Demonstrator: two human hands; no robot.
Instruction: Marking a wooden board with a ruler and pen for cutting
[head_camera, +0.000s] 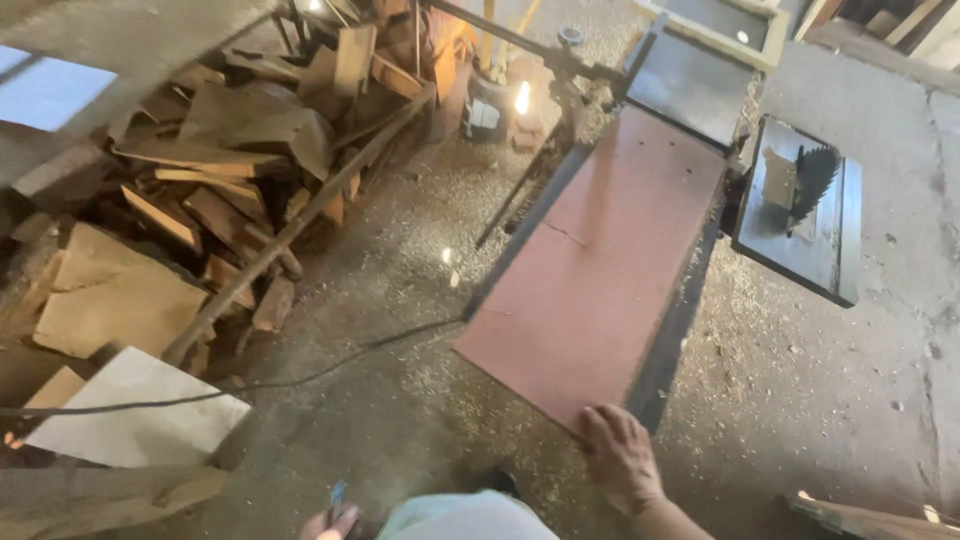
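Note:
My right hand (620, 458) lies flat on the near corner of a long reddish-brown panel (600, 260), fingers spread over its edge. The panel rests on a dark metal machine table (672, 320) that runs away from me. My left hand (328, 522) is at the bottom edge of the view, low by my side, with a small dark object between its fingers; only part of the hand shows. At the far right end sits a table saw plate (835, 245) with a toothed circular blade (812, 178) standing up through it.
A heap of scrap wood offcuts (230, 160) fills the left side. A pale board (140, 410) lies near left. A black cable (300, 375) crosses the sawdust-covered concrete floor (800, 380). A long rusty bar (300, 225) leans across the pile.

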